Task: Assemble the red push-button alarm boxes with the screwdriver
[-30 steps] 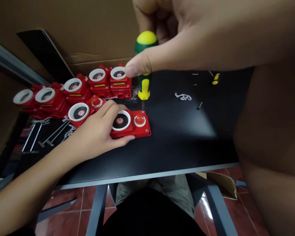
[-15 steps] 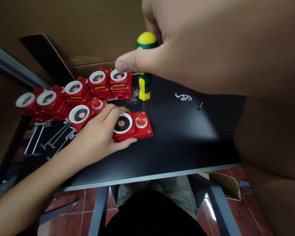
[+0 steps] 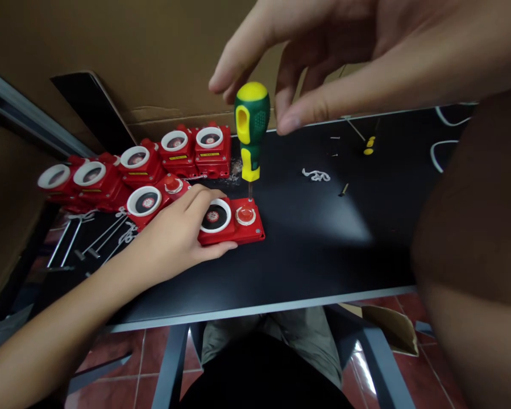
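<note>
A red box [image 3: 250, 229] with a white-ringed round window and a red button lies on the black table. My left hand [image 3: 181, 236] grips its left part, fingers over the far edge and thumb along the near side. Upright on a screw at the box's far right corner stands a green and yellow screwdriver [image 3: 252, 122]. Around its handle, without visibly holding it, my right hand [image 3: 319, 62] hovers with fingers apart.
Several similar red boxes [image 3: 212, 153] stand behind and left. Metal rods [image 3: 71, 243] lie at the left. A white string [image 3: 317, 175], a loose screw [image 3: 344, 190] and a yellow-handled tool [image 3: 369, 146] are on the right. Cardboard [image 3: 174, 62] rises behind.
My right hand has opened off the screwdriver and moved slightly away from the handle. The screwdriver remains standing on the screw. My left hand still holds the red box.
</note>
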The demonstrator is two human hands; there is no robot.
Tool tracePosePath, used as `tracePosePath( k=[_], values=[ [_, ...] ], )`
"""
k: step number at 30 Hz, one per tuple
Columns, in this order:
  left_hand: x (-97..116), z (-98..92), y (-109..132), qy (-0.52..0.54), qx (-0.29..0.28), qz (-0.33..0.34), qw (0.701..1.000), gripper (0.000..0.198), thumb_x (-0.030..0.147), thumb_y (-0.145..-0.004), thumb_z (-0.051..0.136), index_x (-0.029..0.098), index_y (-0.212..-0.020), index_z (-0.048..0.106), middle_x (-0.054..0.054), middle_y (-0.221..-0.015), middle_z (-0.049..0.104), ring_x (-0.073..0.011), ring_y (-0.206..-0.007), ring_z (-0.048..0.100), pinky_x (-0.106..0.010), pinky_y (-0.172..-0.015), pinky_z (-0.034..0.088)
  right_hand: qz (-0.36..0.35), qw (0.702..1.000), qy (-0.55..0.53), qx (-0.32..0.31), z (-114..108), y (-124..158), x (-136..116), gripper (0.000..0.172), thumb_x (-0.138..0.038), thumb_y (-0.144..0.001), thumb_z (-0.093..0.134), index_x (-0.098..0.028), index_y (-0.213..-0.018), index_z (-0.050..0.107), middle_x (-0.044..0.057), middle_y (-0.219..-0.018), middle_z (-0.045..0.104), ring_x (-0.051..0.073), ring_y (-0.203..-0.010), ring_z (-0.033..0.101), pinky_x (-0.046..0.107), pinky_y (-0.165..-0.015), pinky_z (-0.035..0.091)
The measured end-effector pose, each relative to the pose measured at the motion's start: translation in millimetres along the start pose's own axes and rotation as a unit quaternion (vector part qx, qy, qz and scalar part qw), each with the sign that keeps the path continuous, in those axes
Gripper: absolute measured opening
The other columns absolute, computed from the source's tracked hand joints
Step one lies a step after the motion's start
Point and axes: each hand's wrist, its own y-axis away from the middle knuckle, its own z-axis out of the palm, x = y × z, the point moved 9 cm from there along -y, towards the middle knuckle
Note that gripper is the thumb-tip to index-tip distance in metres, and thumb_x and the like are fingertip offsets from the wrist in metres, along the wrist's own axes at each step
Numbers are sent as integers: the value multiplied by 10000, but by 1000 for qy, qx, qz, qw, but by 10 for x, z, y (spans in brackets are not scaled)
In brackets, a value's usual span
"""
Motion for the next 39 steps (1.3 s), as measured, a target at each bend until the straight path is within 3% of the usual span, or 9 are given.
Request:
tracePosePath(
  k=[3,7,13,19,24,28,33,37,39],
  values=[
    [-7,-4,1,5,-4,-5,1000,647,467,-1003,940,176,-1504,651,-179,-1481,754,-393,-1320,811,-549,-1192,679,-81,982,162,-49,43,11,-110,505,-186,-1114,743,-431,-1552,795,-176,-1405,784,-70,-946,765,-111,-800,493],
    [-19,4,-8,3,-9,-11,1000,656,463,-990,952,169,-1496,656,-183,-1480,752,-397,-1314,811,-560,-1193,679,-75,992,78,-61,78,-28,-60,518,45,-1126,642,-258,-1522,782,-118,-1270,825,-24,-988,794,-53,-716,565],
    [-23,9,-11,-1,-10,-14,1000,630,464,-993,942,170,-1476,663,-183,-1466,753,-400,-1302,812,-559,-1182,678,-67,995,43,-60,179,-131,-73,472,111,-1067,681,-152,-1451,756,-136,-1234,838,-78,-893,745,-60,-694,566],
    [-11,17,-17,-3,-14,-15,1000,630,458,-988,940,172,-1473,657,-178,-1463,753,-397,-1317,808,-544,-1169,680,-73,994,51,-68,158,-104,-25,470,-181,-1048,767,-217,-1516,753,-134,-1244,854,-28,-1005,775,-30,-764,604],
    [-17,10,-20,-6,-17,-22,1000,633,485,-1000,921,175,-1478,643,-178,-1452,756,-398,-1326,800,-550,-1166,679,-62,997,44,-21,140,-121,-40,410,41,-1021,773,-164,-1375,792,-154,-1052,817,-56,-869,719,-66,-650,517],
    [-18,-3,-29,0,-21,-30,999,620,488,-1000,913,185,-1470,647,-178,-1457,753,-400,-1340,794,-550,-1174,677,-66,996,59,3,145,-129,-74,457,130,-1014,762,-181,-1344,818,-131,-1018,817,-46,-870,718,-57,-657,490],
    [-51,7,-34,8,-26,-45,999,611,509,-988,914,217,-1461,660,-166,-1448,759,-413,-1344,791,-570,-1179,679,-42,994,102,8,86,-106,31,281,-175,-1082,848,-295,-1336,842,-167,-1142,810,-50,-894,695,-55,-710,475],
    [-60,5,-31,14,-11,-38,999,624,519,-981,916,218,-1465,661,-162,-1433,760,-409,-1325,789,-570,-1176,675,-57,988,144,2,4,-93,83,377,-381,-1092,872,-265,-1447,819,-109,-1317,766,-53,-914,633,-84,-745,455],
    [-55,5,-30,13,-11,-38,999,622,524,-985,912,219,-1465,661,-161,-1436,757,-409,-1329,786,-572,-1186,670,-71,981,183,7,-22,-72,79,419,-471,-1081,853,-272,-1447,803,-115,-1318,757,-28,-1030,663,-60,-818,473]
  ],
)
